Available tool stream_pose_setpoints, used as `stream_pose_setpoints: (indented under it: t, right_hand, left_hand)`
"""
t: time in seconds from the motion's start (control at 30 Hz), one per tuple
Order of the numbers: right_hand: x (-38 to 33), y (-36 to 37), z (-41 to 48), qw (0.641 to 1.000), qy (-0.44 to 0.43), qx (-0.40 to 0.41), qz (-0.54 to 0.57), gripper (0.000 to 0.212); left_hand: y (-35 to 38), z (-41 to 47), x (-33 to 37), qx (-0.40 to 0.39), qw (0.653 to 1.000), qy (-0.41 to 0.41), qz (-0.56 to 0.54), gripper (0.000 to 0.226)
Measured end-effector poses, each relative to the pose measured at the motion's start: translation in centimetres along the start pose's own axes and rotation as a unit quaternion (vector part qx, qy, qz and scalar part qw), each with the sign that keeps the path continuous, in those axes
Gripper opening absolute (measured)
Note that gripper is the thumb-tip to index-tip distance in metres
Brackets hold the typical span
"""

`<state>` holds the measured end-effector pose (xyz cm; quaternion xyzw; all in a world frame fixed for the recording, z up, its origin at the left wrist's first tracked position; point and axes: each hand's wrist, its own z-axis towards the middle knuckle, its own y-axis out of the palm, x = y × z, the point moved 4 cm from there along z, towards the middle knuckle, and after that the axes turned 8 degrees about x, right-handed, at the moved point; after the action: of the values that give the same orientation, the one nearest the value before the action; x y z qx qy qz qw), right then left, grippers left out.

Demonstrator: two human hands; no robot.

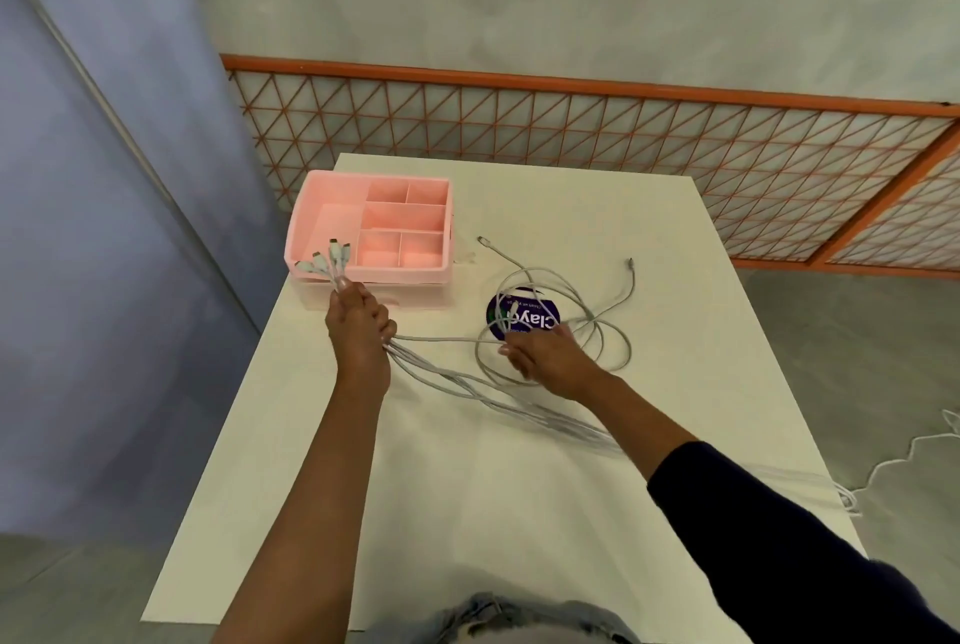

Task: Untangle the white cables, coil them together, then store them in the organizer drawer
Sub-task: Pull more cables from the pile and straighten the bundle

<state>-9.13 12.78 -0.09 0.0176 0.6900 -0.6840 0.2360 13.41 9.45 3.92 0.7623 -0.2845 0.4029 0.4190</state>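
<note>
Several thin, smooth white cables (521, 409)

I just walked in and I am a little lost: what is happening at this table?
A person is sorting white cables on a table. The left hand grips a bunch of them near the plugs, which stick up in front of the pink organizer. The right hand is on the loose loops lying over a purple sticker; whether it pinches one is unclear. Some cables trail off the table's right edge. None is in the organizer yet.
</note>
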Motion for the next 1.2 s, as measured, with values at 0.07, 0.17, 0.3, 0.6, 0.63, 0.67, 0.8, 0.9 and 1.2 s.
stream_pose_setpoints:
  t: [0.07, 0.17, 0.3, 0.6, 0.63, 0.67, 0.8, 0.9, 1.2]
  right_hand:
    - [1.7, -0.5, -0.3, 0.997, 0.021, 0.014, -0.067, 0.023]
    - [3.5, -1.5, -0.2, 0.991, 0.052, 0.048, -0.113, 0.02]
    - [6.1, -3.2, 0.4, 0.969, 0.141, 0.142, -0.147, 0.026]
    - [5.3, -12.3, 4.7, 0.867, 0.251, 0.392, 0.177, 0.019]
    - [4.7, -13.2, 4.9, 0.854, 0.23, 0.424, 0.194, 0.018]
    - [4.1, -13.9, 5.1, 0.845, 0.208, 0.443, 0.216, 0.016]
    - [3.1, -14.7, 5.8, 0.803, 0.181, 0.446, 0.352, 0.016]
    - [3.7, -13.5, 5.5, 0.575, 0.279, 0.416, 0.647, 0.016]
    - [0.5, -10.0, 4.4, 0.393, 0.385, 0.119, 0.827, 0.02]
  left_hand:
    - [-0.4, 0.1, -0.2, 0.017, 1.0, 0.004, -0.002, 0.034]
    - [-0.6, -0.1, -0.6, 0.037, 0.999, 0.001, 0.0, 0.034]
    - [-1.7, 0.4, -0.3, 0.075, 0.997, -0.012, -0.017, 0.034]
    - [-1.9, 0.3, -0.8, 0.079, 0.997, -0.022, -0.019, 0.035]
    - [-1.8, 0.3, -0.8, 0.077, 0.997, -0.021, -0.019, 0.035]
    - [-1.7, 0.3, -0.8, 0.076, 0.997, -0.019, -0.016, 0.035]
    - [-2.2, 0.3, -1.2, 0.084, 0.996, -0.02, 0.007, 0.036]
    - [-3.0, 0.4, -1.7, 0.085, 0.996, -0.03, 0.023, 0.036]
    - [-0.4, -0.6, -1.8, -0.023, 0.994, -0.027, 0.102, 0.034]
